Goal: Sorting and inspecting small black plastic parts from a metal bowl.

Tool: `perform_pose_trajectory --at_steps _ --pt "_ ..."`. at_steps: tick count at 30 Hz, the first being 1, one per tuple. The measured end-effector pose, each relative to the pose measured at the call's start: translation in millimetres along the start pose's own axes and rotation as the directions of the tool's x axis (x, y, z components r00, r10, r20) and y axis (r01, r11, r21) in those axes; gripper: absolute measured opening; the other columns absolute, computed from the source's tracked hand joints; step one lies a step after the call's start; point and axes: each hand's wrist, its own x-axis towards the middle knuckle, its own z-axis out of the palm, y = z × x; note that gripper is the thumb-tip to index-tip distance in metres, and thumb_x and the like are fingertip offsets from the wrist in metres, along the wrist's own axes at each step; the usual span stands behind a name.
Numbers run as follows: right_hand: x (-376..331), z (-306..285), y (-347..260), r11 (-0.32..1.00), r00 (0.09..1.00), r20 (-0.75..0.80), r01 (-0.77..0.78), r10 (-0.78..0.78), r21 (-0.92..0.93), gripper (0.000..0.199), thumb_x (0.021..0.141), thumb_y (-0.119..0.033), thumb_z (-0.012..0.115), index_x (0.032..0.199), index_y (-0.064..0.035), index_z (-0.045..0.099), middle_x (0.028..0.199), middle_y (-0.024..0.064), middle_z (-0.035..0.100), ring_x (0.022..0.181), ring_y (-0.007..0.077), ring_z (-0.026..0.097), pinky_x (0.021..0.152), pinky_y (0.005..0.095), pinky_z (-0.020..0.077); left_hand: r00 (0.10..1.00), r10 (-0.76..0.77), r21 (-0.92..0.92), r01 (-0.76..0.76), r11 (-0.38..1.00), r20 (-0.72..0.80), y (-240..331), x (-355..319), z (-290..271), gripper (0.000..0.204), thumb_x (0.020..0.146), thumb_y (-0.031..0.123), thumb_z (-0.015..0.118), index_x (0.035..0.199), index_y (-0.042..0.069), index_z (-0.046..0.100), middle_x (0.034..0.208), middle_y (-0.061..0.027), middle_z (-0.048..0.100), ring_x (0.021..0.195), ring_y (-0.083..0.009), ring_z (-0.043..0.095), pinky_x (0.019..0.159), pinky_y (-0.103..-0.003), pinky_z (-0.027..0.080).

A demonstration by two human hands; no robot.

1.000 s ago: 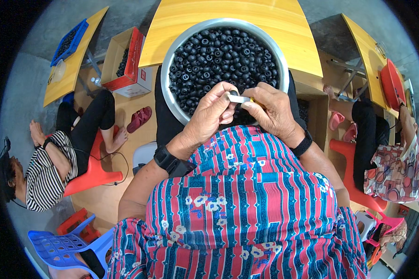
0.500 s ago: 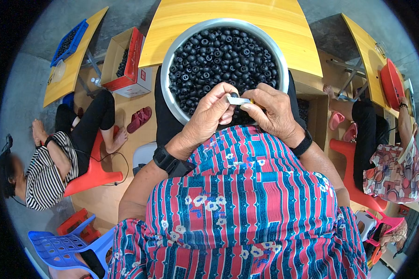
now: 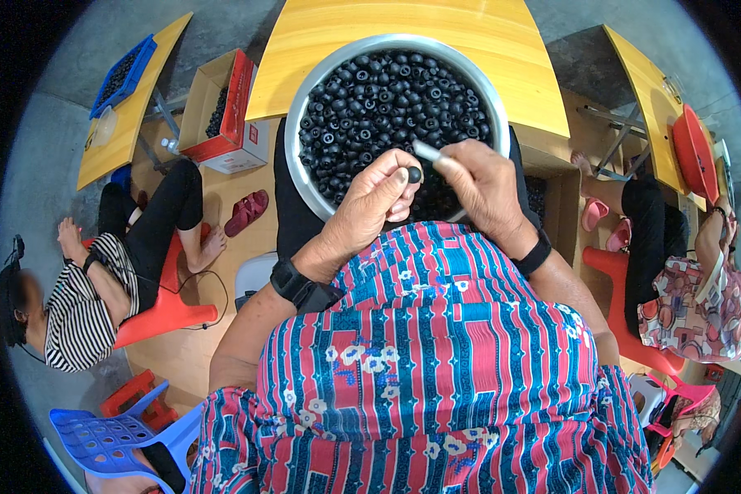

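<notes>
Pinching a black piece (image 3: pixel 415 174) in the left hand (image 3: pixel 376 191), mid-frame; gripping a small knife (image 3: pixel 426 151) in the right hand (image 3: pixel 482 179), blade held apart. Apparently trimming by hand; probably needing a steady pinch for any blade contact. Working above a filled metal bowl (image 3: pixel 398 39), facing a yellow table (image 3: pixel 403 15) at top centre, between a striped-shirted person (image 3: pixel 95 288) at left and a seated person (image 3: pixel 700 309) at right.

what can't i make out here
Head view: rear of the pale tool, covered by the right hand
Head view: part of the held black piece, covered by the left hand
Head view: bottom of the metal bowl, buried under other pieces
Head view: wooden table, cut off by the upper edge
</notes>
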Motion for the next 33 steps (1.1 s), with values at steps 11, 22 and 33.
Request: perform_pose_trajectory --at_steps 11,22,33 --pt "-0.3 -4.0 -2.1 0.977 0.994 0.101 -0.06 0.04 0.205 0.018 0.088 -0.016 0.064 0.088 0.0022 0.065 0.078 0.0156 0.063 0.073 0.0276 0.062 0.067 0.0346 0.0482 1.0 -0.009 -0.062 0.008 0.998 -0.007 -2.5 -0.4 -2.4 0.023 0.102 0.03 0.044 0.108 0.008 0.049 0.082 0.0023 0.041 0.064 -0.0047 0.036 0.057 -0.019 0.033" --pt "-1.3 -5.2 -5.9 0.995 0.977 0.194 0.076 -0.088 0.068 0.022 0.083 -0.023 0.068 0.087 -0.0022 0.066 0.076 0.0134 0.061 0.071 0.031 0.062 0.063 0.0375 0.0486 1.0 -0.001 -0.035 0.002 0.999 0.018 -2.4 0.4 -3.4 0.026 0.101 0.031 0.048 0.11 0.006 0.048 0.081 0.002 0.042 0.064 -0.0043 0.036 0.057 -0.018 0.031" --pt "-0.9 -5.5 -6.4 0.994 0.976 0.19 0.095 -0.105 0.061 0.021 0.083 -0.023 0.068 0.086 -0.0024 0.066 0.075 0.0133 0.061 0.071 0.0308 0.063 0.062 0.0375 0.0486 1.0 0.002 -0.006 -0.001 1.0 0.026 -2.0 -0.2 -3.5 0.026 0.102 0.031 0.046 0.109 0.006 0.048 0.079 0.0022 0.042 0.063 -0.0044 0.036 0.057 -0.019 0.031"
